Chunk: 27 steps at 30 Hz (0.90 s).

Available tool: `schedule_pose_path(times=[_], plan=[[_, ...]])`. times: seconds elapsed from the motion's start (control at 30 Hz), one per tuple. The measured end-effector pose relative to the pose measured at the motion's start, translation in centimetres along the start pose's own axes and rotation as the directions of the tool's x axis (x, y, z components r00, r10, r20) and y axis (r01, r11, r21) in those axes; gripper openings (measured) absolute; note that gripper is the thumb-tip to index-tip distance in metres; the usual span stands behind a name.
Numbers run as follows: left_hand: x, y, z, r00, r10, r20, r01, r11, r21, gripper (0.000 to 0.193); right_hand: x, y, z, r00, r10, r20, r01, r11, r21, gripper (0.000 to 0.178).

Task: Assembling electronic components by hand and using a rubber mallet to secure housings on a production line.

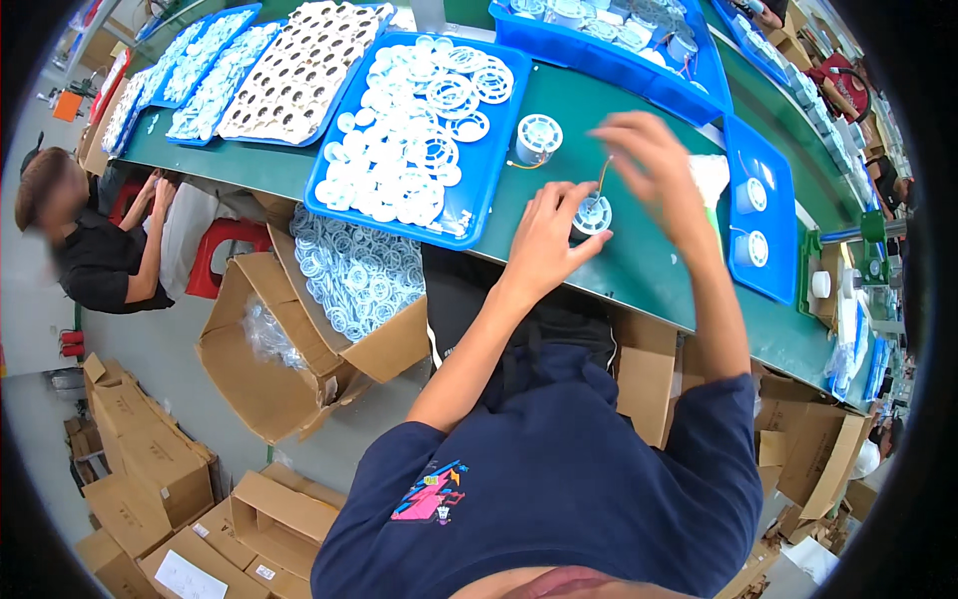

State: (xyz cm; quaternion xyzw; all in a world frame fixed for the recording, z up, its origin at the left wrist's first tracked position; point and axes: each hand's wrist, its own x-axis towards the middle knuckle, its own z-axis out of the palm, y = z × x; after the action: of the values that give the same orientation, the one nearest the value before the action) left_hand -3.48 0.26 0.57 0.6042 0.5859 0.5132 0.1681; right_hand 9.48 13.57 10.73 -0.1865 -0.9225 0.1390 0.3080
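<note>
On the green bench, my left hand (544, 232) is closed around the side of a small round white unit with a slotted top (592, 216). A thin yellowish wire (603, 176) rises from this unit toward the fingers of my right hand (647, 160), which is raised above it, slightly blurred, and appears to pinch the wire's upper end. Just beyond the left hand stands a similar white unit (539, 138), its short wire lying on the bench.
A blue tray of white rings and discs (479, 205) lies at left. Behind is a deep blue bin (599, 62) with more units. A blue tray (776, 200) at right carries two units. An open carton of clear rings (359, 270) stands below the bench. Another person (110, 230) sits far left.
</note>
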Motion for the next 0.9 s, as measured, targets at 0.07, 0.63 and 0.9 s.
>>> schedule_pose_path(times=[0.07,0.63,0.9], plan=[[0.0,-0.2,0.2,1.000,0.024,-0.002,-0.024,1.000,0.016,0.060,3.9,-1.4,4.1,0.975,-0.210,0.068,0.208,0.978,0.033,0.028],[-0.4,-0.6,0.4,1.000,0.001,-0.029,-0.001,1.000,0.005,0.067,10.6,0.2,16.2,0.895,-0.179,0.409,0.324,0.891,-0.319,0.030],[-0.1,0.2,0.3,1.000,0.007,-0.008,-0.007,1.000,-0.021,0.060,12.4,3.4,10.5,0.939,0.173,0.296,-0.257,0.928,0.272,0.035]])
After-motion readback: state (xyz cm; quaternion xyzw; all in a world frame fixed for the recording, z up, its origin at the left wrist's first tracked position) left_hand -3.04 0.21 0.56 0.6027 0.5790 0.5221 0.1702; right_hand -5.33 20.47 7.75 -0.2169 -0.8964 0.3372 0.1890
